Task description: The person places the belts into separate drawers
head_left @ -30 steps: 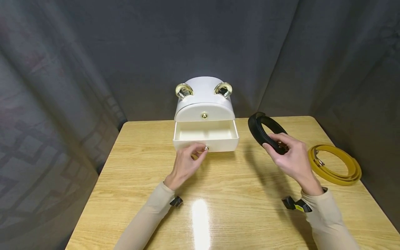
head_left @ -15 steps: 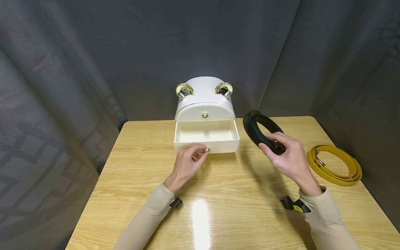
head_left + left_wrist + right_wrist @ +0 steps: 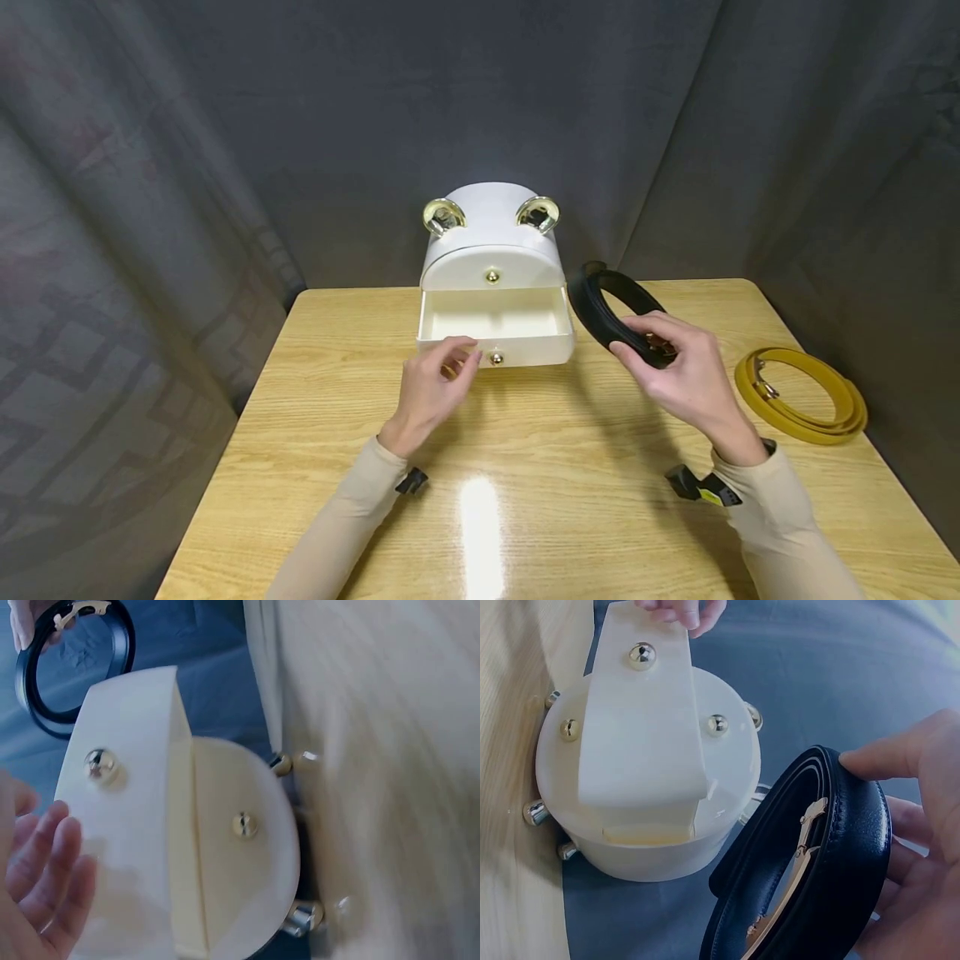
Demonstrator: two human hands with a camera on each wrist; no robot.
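Observation:
A white rounded box (image 3: 491,212) with gold ear-like rings stands at the back of the table. Its drawer (image 3: 540,352) is pulled out, and nothing shows inside. Left of the drawer's gold knob (image 3: 496,358), my left hand (image 3: 433,387) hovers close to the drawer front, fingers loosely bent and holding nothing. In the left wrist view the knob (image 3: 100,766) stands apart from the fingertips (image 3: 69,832). My right hand (image 3: 686,375) grips a coiled black belt (image 3: 596,321) between thumb and fingers, raised just right of the drawer. The belt's gold buckle (image 3: 787,889) shows in the right wrist view.
A coiled yellow belt (image 3: 840,417) with a metal buckle lies on the right side of the wooden table (image 3: 570,500). Grey curtains (image 3: 360,142) hang behind the table and along both sides.
My left hand has let go of the drawer knob and moved slightly left. My right hand has carried the black belt left, nearer the open drawer.

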